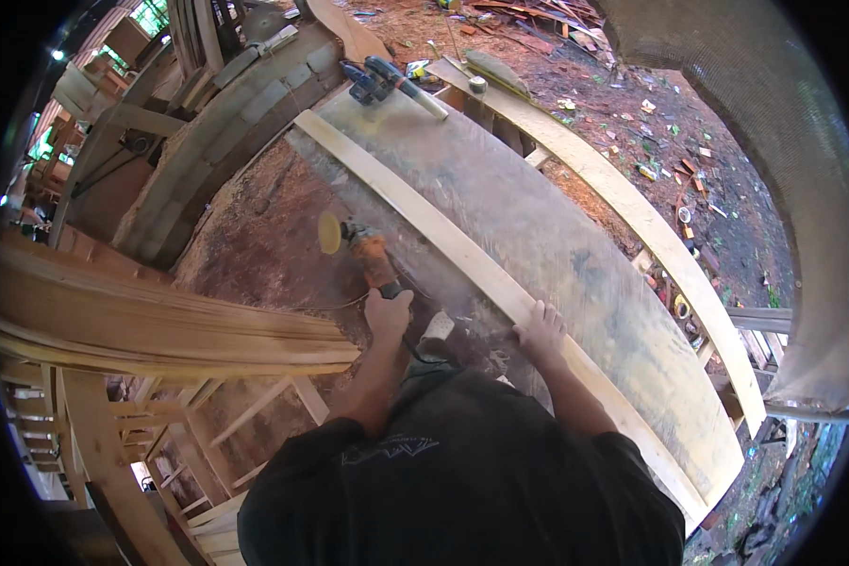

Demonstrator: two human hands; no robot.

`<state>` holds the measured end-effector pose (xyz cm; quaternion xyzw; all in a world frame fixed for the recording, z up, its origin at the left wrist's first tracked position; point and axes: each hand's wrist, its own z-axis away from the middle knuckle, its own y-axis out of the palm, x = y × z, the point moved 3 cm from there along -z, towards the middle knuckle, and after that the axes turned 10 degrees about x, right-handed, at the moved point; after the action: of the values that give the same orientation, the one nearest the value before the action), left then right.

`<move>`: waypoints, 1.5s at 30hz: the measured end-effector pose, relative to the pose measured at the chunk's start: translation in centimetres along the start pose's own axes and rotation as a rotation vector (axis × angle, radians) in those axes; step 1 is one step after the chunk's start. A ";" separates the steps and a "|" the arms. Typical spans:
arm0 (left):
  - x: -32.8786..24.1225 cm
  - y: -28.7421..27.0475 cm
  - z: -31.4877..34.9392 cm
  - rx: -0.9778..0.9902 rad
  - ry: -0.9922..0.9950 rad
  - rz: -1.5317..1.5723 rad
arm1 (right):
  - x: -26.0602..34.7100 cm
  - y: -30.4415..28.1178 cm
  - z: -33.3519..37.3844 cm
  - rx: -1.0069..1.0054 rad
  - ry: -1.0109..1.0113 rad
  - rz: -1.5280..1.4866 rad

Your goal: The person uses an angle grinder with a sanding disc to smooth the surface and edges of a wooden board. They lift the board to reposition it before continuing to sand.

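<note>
My left hand (388, 316) is wrapped round the rear body of an orange and black angle grinder (373, 261). A round yellow disc (330, 233) on the grinder's head points away to the left, apart from the wood. A long pale wooden plank (443, 226) lies along the near edge of a large plywood tabletop (613, 283). Over that plank my right hand (541, 332) is closed, fingers across its top and thumb at its near side. A whitish object (437, 326) that I cannot make out lies between my forearms.
Stacked boards (160, 311) jut in from the left, above a wooden frame (245, 415). Cordless power tools (377, 80) lie at the table's far end. A long curved board (623, 208) runs beyond the tabletop. Block wall (226, 123) stands far left; debris covers the ground (623, 123).
</note>
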<state>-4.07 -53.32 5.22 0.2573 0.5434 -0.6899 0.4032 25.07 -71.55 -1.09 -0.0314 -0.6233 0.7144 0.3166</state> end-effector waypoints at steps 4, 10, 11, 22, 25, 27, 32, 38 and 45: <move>1.6 1.3 -3.7 -0.012 -0.054 0.066 | -1.7 -0.4 1.3 -0.004 -0.014 -0.035; 0.4 2.3 -8.8 0.070 -0.082 0.037 | -16.3 -1.5 11.9 0.117 0.274 0.213; -0.2 2.1 -9.5 0.081 -0.087 0.040 | -19.9 -1.4 14.4 0.151 0.332 0.254; -5.3 -0.2 -28.3 0.089 0.077 -0.471 | -18.4 1.3 32.0 -0.222 1.295 -0.577; -6.0 -0.7 -34.4 0.082 0.016 -0.503 | -10.0 6.8 33.4 -0.248 1.448 -0.783; -8.4 -0.1 -36.2 0.099 0.049 -0.552 | -2.0 7.3 33.7 -0.199 1.563 -0.902; -10.6 2.3 -39.5 0.079 0.185 -0.658 | 11.6 11.7 39.1 -0.184 1.881 -1.177; -9.9 8.1 -34.1 -0.316 0.912 -0.708 | 16.0 14.6 37.6 -0.269 1.902 -1.186; -14.5 20.7 -20.8 0.817 1.702 -0.905 | 12.9 15.3 34.8 -0.520 1.675 -0.832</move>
<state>19.40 -31.12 -0.23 0.5473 0.4187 -0.4985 -0.5260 -6.81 -95.84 -2.78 -0.3759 -0.2953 0.1313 0.8685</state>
